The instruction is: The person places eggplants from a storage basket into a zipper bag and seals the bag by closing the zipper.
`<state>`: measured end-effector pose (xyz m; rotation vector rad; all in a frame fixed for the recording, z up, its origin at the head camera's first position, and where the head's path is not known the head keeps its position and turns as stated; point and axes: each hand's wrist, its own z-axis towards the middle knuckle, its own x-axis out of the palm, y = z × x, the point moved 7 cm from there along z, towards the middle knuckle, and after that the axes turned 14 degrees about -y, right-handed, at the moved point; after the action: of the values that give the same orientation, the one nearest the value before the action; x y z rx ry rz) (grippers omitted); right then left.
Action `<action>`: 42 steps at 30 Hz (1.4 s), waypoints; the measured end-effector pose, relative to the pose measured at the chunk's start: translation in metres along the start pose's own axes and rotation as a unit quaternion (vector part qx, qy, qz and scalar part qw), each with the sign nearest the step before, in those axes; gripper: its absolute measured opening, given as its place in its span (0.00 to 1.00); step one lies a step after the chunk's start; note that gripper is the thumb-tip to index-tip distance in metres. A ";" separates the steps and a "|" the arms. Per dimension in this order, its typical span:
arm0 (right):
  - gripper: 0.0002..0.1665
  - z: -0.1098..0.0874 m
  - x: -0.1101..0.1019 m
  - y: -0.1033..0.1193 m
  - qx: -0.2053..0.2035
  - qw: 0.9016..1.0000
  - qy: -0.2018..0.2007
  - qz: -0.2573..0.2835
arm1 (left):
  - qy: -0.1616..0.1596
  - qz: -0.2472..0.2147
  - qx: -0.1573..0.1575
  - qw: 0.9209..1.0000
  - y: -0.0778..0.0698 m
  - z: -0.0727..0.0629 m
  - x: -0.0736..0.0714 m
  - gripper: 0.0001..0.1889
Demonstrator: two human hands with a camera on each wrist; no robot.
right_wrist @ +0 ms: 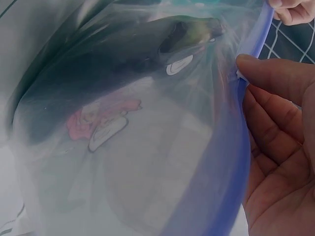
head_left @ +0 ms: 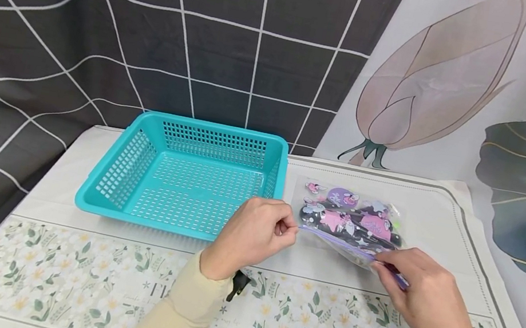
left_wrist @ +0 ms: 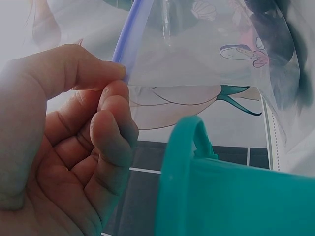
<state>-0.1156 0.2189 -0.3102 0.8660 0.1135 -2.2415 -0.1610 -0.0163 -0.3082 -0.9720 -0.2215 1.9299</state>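
A clear zip bag (head_left: 338, 214) printed with pink, purple and blue pictures lies on the table, with dark things inside. Purple zip strip runs along its near edge. At the left end of that strip, my left hand (head_left: 254, 232) pinches the corner between thumb and forefinger, its other fingers curled in. Further right along the strip, my right hand (head_left: 433, 303) pinches it with thumb and forefinger. In the right wrist view a small white slider (right_wrist: 240, 75) shows right under the thumb. The dark contents (right_wrist: 108, 73) are blurred through the plastic.
A turquoise plastic basket (head_left: 174, 228) with slotted walls stands left of the bag, close beside my left wrist. The table has a white cover with a floral band (head_left: 66, 276). A dark gridded curtain (head_left: 219, 52) and a flower-printed one (head_left: 433, 82) hang behind.
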 end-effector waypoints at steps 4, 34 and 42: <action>0.32 -0.001 -0.001 -0.001 0.005 1.000 0.003 -0.006 | 0.003 0.001 -0.002 1.000 0.000 0.000 0.000 0.10; 0.34 -0.008 -0.011 -0.011 0.005 1.000 -0.003 -0.030 | 0.006 0.004 -0.007 1.000 0.000 0.000 -0.002 0.09; 0.35 -0.009 -0.015 -0.015 0.013 0.999 0.001 -0.042 | 0.003 0.004 -0.007 1.000 0.001 0.000 -0.002 0.09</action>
<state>-0.1132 0.2419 -0.3103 0.8928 0.1236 -2.3248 -0.1608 -0.0185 -0.3074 -0.9898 -0.2291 1.9342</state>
